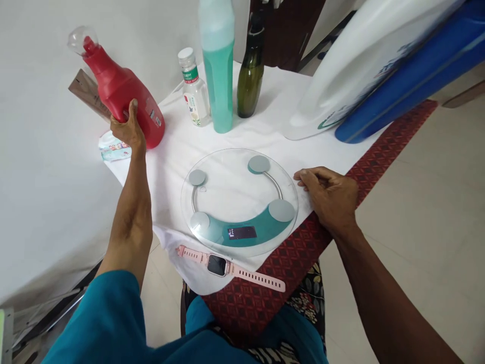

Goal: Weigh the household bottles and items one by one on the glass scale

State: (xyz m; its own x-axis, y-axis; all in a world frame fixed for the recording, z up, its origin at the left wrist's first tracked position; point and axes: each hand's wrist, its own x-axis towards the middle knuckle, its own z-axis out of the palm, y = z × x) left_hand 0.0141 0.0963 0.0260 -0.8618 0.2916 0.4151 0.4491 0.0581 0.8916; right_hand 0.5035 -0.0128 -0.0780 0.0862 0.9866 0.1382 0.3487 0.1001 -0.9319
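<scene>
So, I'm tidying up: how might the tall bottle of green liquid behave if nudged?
The tall bottle would probably tip rather easily, being narrow for its height. It may feel weighty and slosh, since liquid fills much of it. Its smooth-looking sides could be slippery.

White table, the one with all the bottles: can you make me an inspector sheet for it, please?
Surface: white cloth, red patterned cloth along one edge.
Things: red bottle in the left hand; glass scale lying flat, its display lit.
Clutter: pink watch near the scale; turquoise bottle, dark green bottle, white-capped bottle, white container, blue container, packet.
Hands: left grips the red bottle; right hand beside the scale, fingers curled.
Cables: nothing seen.
Surroundings: pale wall, tiled floor.
</scene>
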